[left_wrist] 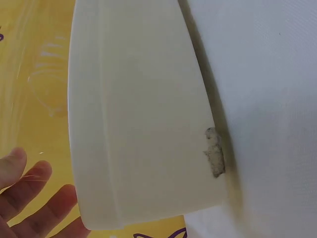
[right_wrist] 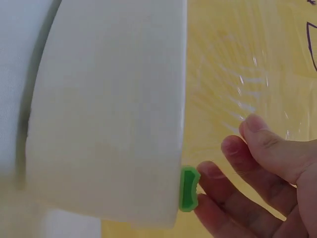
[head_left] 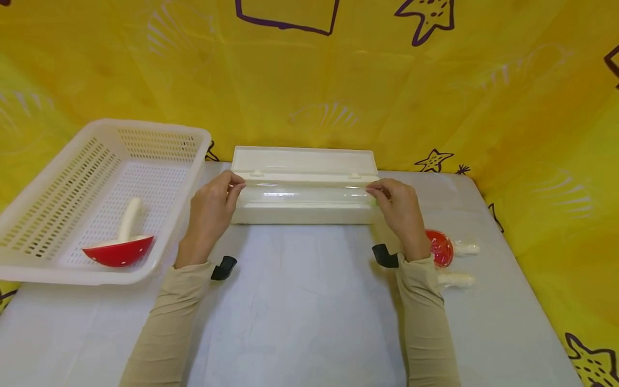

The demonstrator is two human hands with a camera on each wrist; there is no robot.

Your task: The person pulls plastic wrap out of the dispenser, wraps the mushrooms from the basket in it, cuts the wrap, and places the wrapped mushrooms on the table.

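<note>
A white cling film dispenser (head_left: 304, 216) lies crosswise at the back of the table, its lid (head_left: 304, 157) raised against the yellow cloth. Clear cling film (head_left: 309, 194) spans the front of it between both hands. At the left end, my left hand (head_left: 209, 210) pinches the film's edge between thumb and fingertips. My right hand (head_left: 401, 213) pinches the opposite corner; creases in the film fan out from its fingertips in the right wrist view. Beside two lower fingers of that hand, a green piece (right_wrist: 188, 189) sits on the dispenser's edge.
To the left stands a white perforated basket (head_left: 176, 228) holding a red-topped ladle with a white handle (head_left: 118, 252). On the right, partly behind my right forearm, lie another red ladle (head_left: 440, 248) and a white handle (head_left: 456, 279), both looking film-wrapped. Yellow cloth hangs behind.
</note>
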